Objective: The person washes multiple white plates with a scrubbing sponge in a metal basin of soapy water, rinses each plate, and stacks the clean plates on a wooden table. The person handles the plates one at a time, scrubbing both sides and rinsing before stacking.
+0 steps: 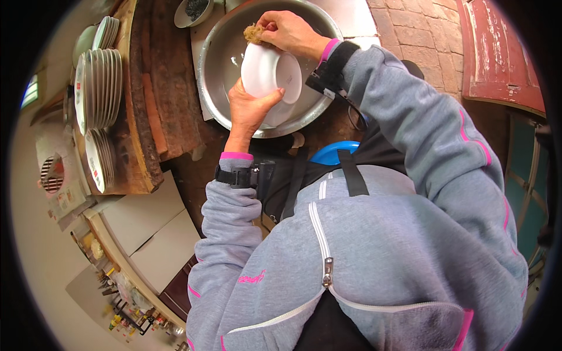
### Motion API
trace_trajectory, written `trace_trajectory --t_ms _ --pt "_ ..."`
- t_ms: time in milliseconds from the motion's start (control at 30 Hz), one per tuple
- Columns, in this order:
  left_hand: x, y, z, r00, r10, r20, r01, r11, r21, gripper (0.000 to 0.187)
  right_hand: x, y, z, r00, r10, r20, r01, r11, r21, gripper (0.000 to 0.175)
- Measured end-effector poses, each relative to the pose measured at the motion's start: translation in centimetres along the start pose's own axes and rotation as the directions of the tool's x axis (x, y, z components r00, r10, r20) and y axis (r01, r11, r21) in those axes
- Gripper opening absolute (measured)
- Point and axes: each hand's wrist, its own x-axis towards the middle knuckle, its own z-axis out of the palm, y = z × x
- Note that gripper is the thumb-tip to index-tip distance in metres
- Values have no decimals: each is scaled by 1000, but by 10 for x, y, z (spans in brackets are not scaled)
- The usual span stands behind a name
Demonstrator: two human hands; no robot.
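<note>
A white bowl [263, 72] is tilted above a wide metal basin [206, 79], its foot facing towards me and to the right. My left hand [250, 105] grips it from below, thumb along the outer wall. Pinched in the fingers of my right hand [292, 35] is a tan fibrous scrubber [254, 34], which touches the bowl's far rim. Below the bowl, inside the basin, another pale rounded dish shows in part; its shape is mostly hidden.
Stacks of white plates [99, 90] stand on edge on a wooden table [153, 175] at the left. A small bowl [204, 17] holding a dark scouring pad is beyond the basin's left side. Something blue and plastic [336, 152] lies near my lap. A red weathered panel [500, 57] stands at the far right.
</note>
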Motion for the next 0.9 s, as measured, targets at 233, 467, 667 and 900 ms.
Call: trace_trajectory --t_ms 233,467,667,900 --pt "5 0 -3 997 4 -78 -6 1000 -16 40 -16 11 14 948 -293 126 299 954 -32 23" --pt "12 3 -17 994 -112 17 113 992 -56 49 2 80 -10 981 -3 192 79 916 -394 18" --pt "2 1 -24 984 -162 73 178 907 -381 54 -18 66 -17 610 319 725 406 660 -632 34" --pt "-32 -25 2 963 -236 -134 135 845 -517 41 -20 54 -18 885 79 459 308 640 -704 49"
